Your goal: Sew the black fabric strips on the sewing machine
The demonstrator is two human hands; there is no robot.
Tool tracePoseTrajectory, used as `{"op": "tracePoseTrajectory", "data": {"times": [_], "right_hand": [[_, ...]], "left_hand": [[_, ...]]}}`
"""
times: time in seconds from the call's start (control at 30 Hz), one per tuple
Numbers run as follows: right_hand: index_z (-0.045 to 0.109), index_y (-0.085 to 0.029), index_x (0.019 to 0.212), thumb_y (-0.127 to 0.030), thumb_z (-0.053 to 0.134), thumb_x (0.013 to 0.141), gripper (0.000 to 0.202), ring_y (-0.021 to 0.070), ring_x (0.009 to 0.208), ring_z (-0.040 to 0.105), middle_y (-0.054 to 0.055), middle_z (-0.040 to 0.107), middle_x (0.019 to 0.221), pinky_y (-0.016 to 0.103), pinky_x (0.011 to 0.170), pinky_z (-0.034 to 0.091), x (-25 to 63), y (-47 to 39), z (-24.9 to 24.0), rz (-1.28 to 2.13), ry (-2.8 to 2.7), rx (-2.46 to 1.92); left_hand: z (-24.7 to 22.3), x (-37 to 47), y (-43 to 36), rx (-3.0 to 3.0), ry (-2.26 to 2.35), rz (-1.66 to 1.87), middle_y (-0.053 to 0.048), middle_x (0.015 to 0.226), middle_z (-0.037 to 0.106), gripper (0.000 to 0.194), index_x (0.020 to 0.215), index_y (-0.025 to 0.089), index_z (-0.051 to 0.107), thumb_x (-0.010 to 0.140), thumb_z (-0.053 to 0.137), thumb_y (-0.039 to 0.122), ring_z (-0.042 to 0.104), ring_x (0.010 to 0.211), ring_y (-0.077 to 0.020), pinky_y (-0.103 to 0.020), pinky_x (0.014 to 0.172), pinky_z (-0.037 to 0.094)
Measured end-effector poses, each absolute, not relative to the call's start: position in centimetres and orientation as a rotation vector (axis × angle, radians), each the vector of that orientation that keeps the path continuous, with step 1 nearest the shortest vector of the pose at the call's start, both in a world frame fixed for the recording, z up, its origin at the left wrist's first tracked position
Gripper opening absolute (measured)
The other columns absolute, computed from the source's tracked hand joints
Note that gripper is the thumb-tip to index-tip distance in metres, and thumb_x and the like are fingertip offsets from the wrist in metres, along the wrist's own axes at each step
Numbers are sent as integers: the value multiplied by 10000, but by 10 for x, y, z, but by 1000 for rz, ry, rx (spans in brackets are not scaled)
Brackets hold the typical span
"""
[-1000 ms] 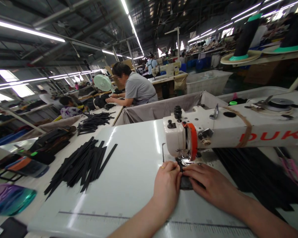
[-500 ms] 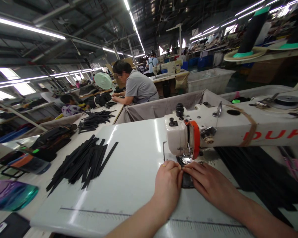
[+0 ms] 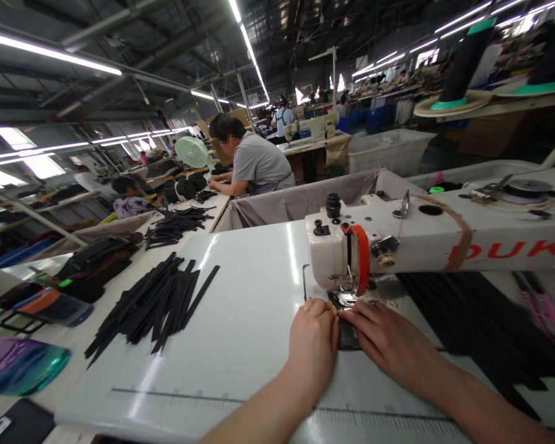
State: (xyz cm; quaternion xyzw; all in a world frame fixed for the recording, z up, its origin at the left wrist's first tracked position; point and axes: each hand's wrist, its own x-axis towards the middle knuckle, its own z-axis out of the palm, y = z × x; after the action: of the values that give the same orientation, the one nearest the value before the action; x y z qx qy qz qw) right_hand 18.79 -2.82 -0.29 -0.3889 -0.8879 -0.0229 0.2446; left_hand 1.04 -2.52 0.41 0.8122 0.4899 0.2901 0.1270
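A dark ruler scale [image 3: 176,399] printed on the glossy pale tabletop [image 3: 254,277] runs in front of the white metal sewing machine [image 3: 416,237] with red lettering on its arm. Just before that machine's needle end, the bare left hand [image 3: 313,336], wearing a ring, has its fingers curled and bunched narrowly together at a small black strip of fabric [image 3: 337,301]. Opposite it, the bare right hand [image 3: 383,333] lies low and flattened, fingertips close to the left hand's and at the same strip; how firmly either grips is hidden. The strip sits at the machine's shiny presser foot [image 3: 346,300], mostly covered by fingers.

Well left of the machine lies a loose pile of narrow black strips [image 3: 152,302], and farther left a purple and teal translucent container [image 3: 23,367]. Under and in front of the machine's arm spread long black fabric strips [image 3: 481,333], with pink-handled scissors [image 3: 543,314] beside them. Behind the machine stands a grey cloth-lined bin [image 3: 300,200]; beyond, to its left, a grey-shirted person [image 3: 263,161] leans over a bench near a pale green round fan [image 3: 192,152].
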Motion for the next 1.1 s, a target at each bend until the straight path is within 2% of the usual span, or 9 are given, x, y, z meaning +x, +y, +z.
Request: {"op": "tracePoseTrajectory", "data": {"times": [0.17, 0.57, 0.8, 0.9, 0.93, 1.0, 1.1], "right_hand": [[600, -152, 1156, -74, 481, 876, 314, 255, 854, 610, 91, 639, 971, 426, 747, 544, 186, -27, -2, -55, -2420, -1076], [619, -130, 1059, -34, 562, 823, 261, 251, 869, 626, 99, 654, 966, 382, 771, 538, 181, -29, 7, -61, -2469, -1166], [603, -189, 1080, -60, 497, 872, 267, 232, 941, 617, 77, 646, 1004, 380, 832, 539, 191, -30, 6, 20, -2434, -1097], [603, -201, 1031, -103, 445, 908, 223, 245, 942, 618, 96, 640, 1013, 387, 805, 541, 212, -30, 9, -224, -2274, -1291], [606, -188, 984, -125, 439, 917, 191, 267, 900, 620, 118, 637, 976, 411, 772, 542, 221, -31, 10, -372, -2196, -1440], [599, -160, 858, -173, 458, 920, 154, 304, 754, 609, 151, 613, 823, 445, 655, 527, 236, -33, 13, -626, -2087, -1757], [575, -152, 756, -202, 535, 900, 158, 292, 635, 598, 128, 570, 688, 399, 549, 495, 249, -34, 13, -676, -2052, -2008]], "left_hand": [[4, 10, -24, 2358, 1410, 872, -62, 886, 645, 225, 853, 166, 662, 906, 473, 56, 580, 870, -217, -380, 817, 529], [0, 9, -21, 2429, 1389, 841, -65, 872, 630, 237, 857, 167, 641, 925, 434, 72, 572, 862, -225, -393, 806, 530], [3, 7, -27, 2354, 1353, 850, -62, 903, 635, 231, 857, 167, 650, 912, 461, 48, 583, 879, -215, -375, 819, 524], [3, 1, -15, 2233, 1411, 920, -59, 981, 635, 81, 929, 179, 654, 882, 605, 135, 590, 953, -224, -389, 869, 517], [4, -1, -9, 2209, 1449, 932, -69, 1031, 629, 126, 977, 182, 651, 853, 671, 189, 584, 1002, -241, -409, 893, 512], [5, -4, 5, 2249, 1471, 884, -100, 1152, 603, 340, 1076, 190, 640, 783, 767, 309, 545, 1121, -292, -470, 956, 484], [8, -6, 21, 2409, 1352, 682, -119, 1277, 573, 427, 1102, 215, 667, 764, 766, 456, 463, 1256, -352, -542, 1055, 399]]}}
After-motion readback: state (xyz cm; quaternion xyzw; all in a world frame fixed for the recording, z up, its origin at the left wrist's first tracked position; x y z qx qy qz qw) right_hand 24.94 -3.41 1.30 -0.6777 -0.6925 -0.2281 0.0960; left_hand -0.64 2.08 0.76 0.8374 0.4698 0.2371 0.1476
